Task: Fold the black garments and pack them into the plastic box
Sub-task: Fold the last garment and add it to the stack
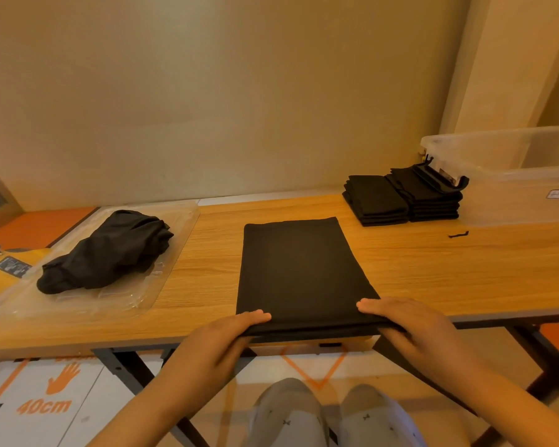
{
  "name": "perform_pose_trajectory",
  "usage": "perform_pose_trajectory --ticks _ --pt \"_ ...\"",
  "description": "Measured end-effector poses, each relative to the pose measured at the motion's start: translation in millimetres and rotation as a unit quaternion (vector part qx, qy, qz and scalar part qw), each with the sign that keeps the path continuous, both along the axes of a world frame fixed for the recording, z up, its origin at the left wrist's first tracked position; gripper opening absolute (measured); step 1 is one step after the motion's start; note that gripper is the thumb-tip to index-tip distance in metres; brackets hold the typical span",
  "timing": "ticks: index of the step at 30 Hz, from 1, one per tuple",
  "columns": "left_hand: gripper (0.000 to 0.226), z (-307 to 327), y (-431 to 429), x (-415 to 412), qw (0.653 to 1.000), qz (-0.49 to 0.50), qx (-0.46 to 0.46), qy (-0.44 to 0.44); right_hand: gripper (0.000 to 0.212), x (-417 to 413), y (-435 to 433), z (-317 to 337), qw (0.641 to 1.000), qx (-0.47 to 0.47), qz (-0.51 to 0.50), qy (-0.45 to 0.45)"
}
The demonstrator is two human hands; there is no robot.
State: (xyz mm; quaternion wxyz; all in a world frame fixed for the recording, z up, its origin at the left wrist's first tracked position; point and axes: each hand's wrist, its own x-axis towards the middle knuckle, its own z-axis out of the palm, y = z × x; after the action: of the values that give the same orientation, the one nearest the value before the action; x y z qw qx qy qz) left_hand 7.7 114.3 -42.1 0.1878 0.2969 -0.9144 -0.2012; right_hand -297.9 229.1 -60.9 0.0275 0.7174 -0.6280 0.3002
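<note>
Left hand (221, 337) and right hand (404, 327) grip the black garment's (299, 269) near edge, fingers (259, 316) curled over it, on the surface (439, 272).

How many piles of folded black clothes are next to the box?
2: one stack of folded black garments sits left, and a second stack sits right of it, beside the clear plastic box.

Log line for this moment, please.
phase: folding | left hand: holds garment at near edge | right hand: holds same edge | folded stacks: beside plastic box | unfolded pile: far left
</note>
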Motion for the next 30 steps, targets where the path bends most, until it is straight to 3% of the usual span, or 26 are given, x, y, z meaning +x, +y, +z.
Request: perform_pose_trajectory --ticks 6,10,14,21,24,30 --pt "0.015 45 -22 -17 0.981 0.034 0.109 0.159 0.018 4 -23 51 0.954 0.014 -0.021 -0.298" --pt "0.008 59 -69 -40 0.963 0.092 0.155 0.198 0.011 -2 -71 72 0.922 0.038 -0.042 -0.384" --pt "0.009 61 -135 -71 0.959 0.146 0.178 0.168 0.017 -20 -147 68 0.921 0.07 -0.126 -0.362" --pt "0.015 22 -220 -104 0.965 0.215 0.147 0.012 0.017 -39 -231 28 0.939 0.136 -0.254 -0.188" --pt "0.014 8 -224 -103 0.97 0.223 0.099 0.027 0.013 -41 -234 14 0.948 0.096 -0.268 -0.145" --pt "0.012 6 -227 -102 0.971 0.219 0.086 0.04 0.012 -45 -237 17 0.945 0.089 -0.275 -0.152"
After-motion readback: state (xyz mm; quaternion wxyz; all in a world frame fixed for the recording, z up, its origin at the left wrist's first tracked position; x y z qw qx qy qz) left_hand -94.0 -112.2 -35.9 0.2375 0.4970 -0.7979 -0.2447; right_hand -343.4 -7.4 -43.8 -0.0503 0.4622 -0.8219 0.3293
